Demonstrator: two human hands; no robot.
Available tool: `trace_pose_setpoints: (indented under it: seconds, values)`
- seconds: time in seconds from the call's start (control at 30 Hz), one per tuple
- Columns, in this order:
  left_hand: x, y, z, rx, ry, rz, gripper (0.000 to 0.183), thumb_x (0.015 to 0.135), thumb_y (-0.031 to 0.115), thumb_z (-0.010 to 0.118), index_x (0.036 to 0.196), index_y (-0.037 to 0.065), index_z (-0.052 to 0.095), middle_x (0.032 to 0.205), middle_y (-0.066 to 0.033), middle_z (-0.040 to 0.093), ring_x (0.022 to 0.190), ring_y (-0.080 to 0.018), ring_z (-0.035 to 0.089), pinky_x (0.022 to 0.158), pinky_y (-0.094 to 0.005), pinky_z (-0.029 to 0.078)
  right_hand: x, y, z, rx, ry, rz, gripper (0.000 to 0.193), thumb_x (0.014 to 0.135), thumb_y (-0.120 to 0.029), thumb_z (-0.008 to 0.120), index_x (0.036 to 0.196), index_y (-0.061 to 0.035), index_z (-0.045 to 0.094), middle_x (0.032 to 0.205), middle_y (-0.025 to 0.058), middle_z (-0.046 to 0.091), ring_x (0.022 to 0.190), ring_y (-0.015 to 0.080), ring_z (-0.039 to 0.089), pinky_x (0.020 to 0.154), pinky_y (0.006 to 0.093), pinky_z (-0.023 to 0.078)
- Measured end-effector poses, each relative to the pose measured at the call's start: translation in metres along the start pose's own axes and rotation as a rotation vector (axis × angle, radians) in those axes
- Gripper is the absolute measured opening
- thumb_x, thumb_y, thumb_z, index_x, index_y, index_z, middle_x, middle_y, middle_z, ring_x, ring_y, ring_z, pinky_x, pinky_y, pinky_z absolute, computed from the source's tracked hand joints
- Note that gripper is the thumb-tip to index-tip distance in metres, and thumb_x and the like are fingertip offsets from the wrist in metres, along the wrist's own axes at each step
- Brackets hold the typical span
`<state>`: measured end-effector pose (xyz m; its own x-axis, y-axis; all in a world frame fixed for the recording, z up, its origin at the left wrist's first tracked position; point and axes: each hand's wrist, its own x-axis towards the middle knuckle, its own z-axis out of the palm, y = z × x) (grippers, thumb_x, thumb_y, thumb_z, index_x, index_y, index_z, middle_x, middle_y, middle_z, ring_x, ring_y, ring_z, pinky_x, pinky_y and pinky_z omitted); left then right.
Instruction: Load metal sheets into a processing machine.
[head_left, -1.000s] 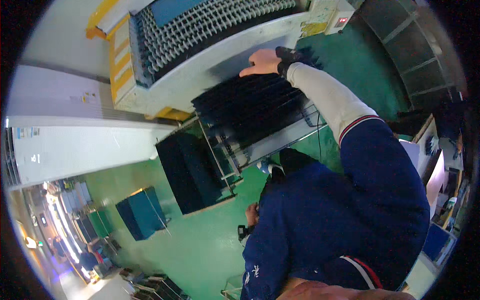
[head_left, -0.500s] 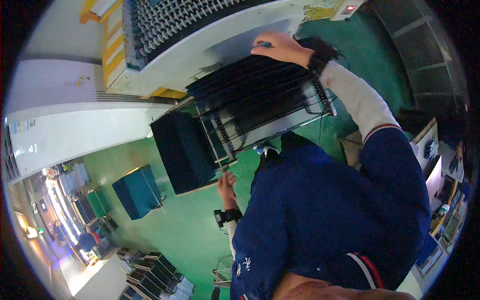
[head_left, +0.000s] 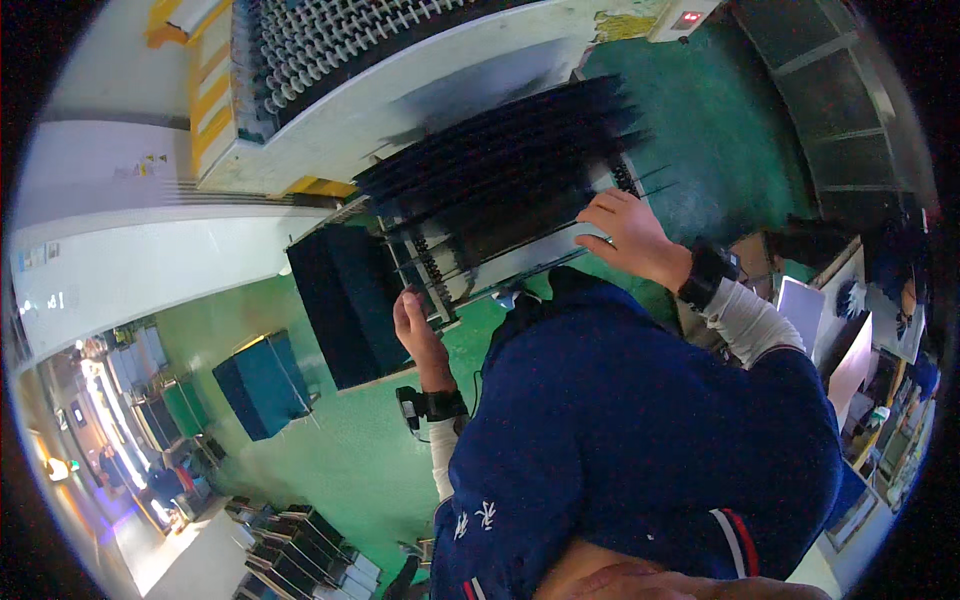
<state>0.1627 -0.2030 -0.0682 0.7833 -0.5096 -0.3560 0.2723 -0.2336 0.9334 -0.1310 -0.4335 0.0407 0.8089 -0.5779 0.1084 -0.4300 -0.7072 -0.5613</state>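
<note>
A rack cart (head_left: pixel 440 282) with coiled, spring-like slotted side rails stands in front of me. Across it lies a row of several thin dark panels (head_left: pixel 510 150), their edges blurred and too dark to tell one from another. My right hand (head_left: pixel 637 240) is over the cart's near right corner, fingers apart and nothing in them. At the near left corner, my left hand (head_left: pixel 422 340) has its fingers stretched up beside the cart's frame; I see nothing held, and cannot tell whether it touches the frame. Both wrists wear black bands with small devices.
Beyond the cart is a machine (head_left: pixel 350 105) with rows of rollers. A large dark block-shaped stack (head_left: pixel 345 305) adjoins the cart's left side, and a teal stack (head_left: pixel 265 385) stands farther left. More racks (head_left: pixel 300 550) are at lower left. Cluttered shelves (head_left: pixel 890 430) are at right.
My right hand has come from the panels' far side down to the near right corner, its fingers opening out. My left hand has risen slightly and moved left along the cart.
</note>
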Motion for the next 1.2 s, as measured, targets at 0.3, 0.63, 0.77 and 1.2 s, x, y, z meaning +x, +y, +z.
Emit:
trace_pose_setpoints:
  seconds: [0.3,0.63,0.77,1.2]
  values:
    - [-0.009,0.006,0.007,-0.128,0.053,0.059,0.03,0.093,0.023,0.058,0.113,0.0,0.058,0.098,-0.0031,0.061,0.087,-0.0106,0.055,0.079,-0.0254,0.044,0.002,-0.012,0.012,-0.094,0.024,-0.033,0.027,0.076,-0.02,0.07,0.096,-0.0029,0.062,0.093,0.0107,0.059,0.089,0.0306,0.055,0.076,0.042,0.045]
    - [-0.013,0.016,0.01,-0.083,0.129,0.096,0.022,0.089,0.02,0.064,0.1,0.003,0.056,0.084,0.0016,0.053,0.075,-0.0067,0.046,0.068,-0.0228,0.039,0.028,-0.023,0.042,-0.185,-0.405,0.089,0.023,0.078,-0.021,0.067,0.089,-0.0026,0.058,0.081,0.0178,0.062,0.081,0.0383,0.059,0.071,0.0489,0.046]
    - [-0.005,0.006,0.008,-0.138,0.095,0.041,0.022,0.089,0.021,0.064,0.097,0.002,0.057,0.084,0.0004,0.056,0.077,-0.0075,0.049,0.071,-0.0235,0.041,0.037,-0.008,0.069,-0.243,-0.424,0.032,0.019,0.079,-0.022,0.065,0.083,-0.0036,0.059,0.073,0.018,0.062,0.074,0.0392,0.061,0.065,0.0512,0.046]
    - [-0.008,0.019,0.008,-0.12,0.081,0.096,0.028,0.091,0.024,0.064,0.102,0.0,0.056,0.08,0.0022,0.053,0.069,-0.0051,0.046,0.06,-0.0211,0.038,0.04,-0.009,0.078,-0.262,-0.245,-0.057,0.008,0.076,-0.011,0.055,0.073,-0.0065,0.061,0.063,0.0179,0.06,0.062,0.0382,0.06,0.056,0.05,0.045]
